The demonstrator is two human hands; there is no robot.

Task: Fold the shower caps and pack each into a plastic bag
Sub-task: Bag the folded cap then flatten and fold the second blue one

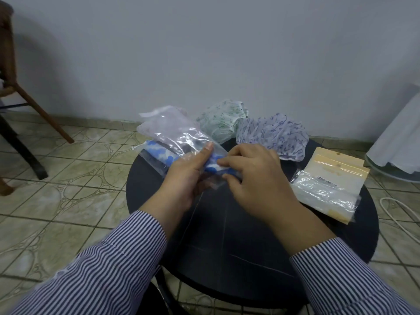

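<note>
Centrally, over round black counter (250, 258): left hand (186, 180) grips clear plastic bag (181, 137), thumb on top; right hand (254, 176) pinches folded blue-dotted white shower cap (216, 165) at bag mouth. Second blue-dotted bagged cap (154, 151) lies beneath, left. Green-patterned cap (222, 119) and purple-patterned cap (272, 135) crumpled at far edge. Stack of empty clear bags with beige headers (329, 185) at right

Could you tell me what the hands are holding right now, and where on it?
Both hands, left hand and right hand, grip the near end of a clear plastic bag containing a blue-dotted shower cap.
</note>
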